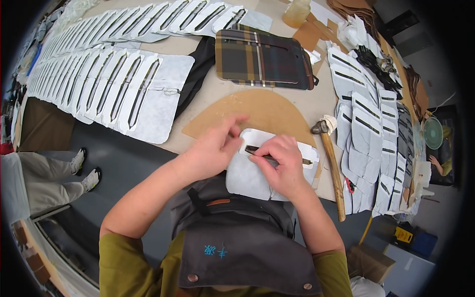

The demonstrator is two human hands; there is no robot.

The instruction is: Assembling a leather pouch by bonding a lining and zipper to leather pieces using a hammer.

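Note:
A light grey fabric panel (243,179) with rounded corners lies over the near edge of the table in front of me. A white-bordered slot with a dark strip (253,149) in it runs along its upper part. My right hand (283,163) is closed over this slot, thumb and fingers pinching at the dark strip and covering its middle. At the panel's upper left corner is my left hand (213,148), with fingers apart and no object visible in it. Beneath the panel's far edge is a tan half-round board (257,106).
A wooden-handled hammer (334,171) lies right of the panel. Plaid fabric pieces (262,58) rest beyond the board. Rows of slotted grey panels (168,74) cover the left, and stacked panels (363,114) the right. A cloudy container (297,12) stands at the back. Another person's legs (47,168) show left.

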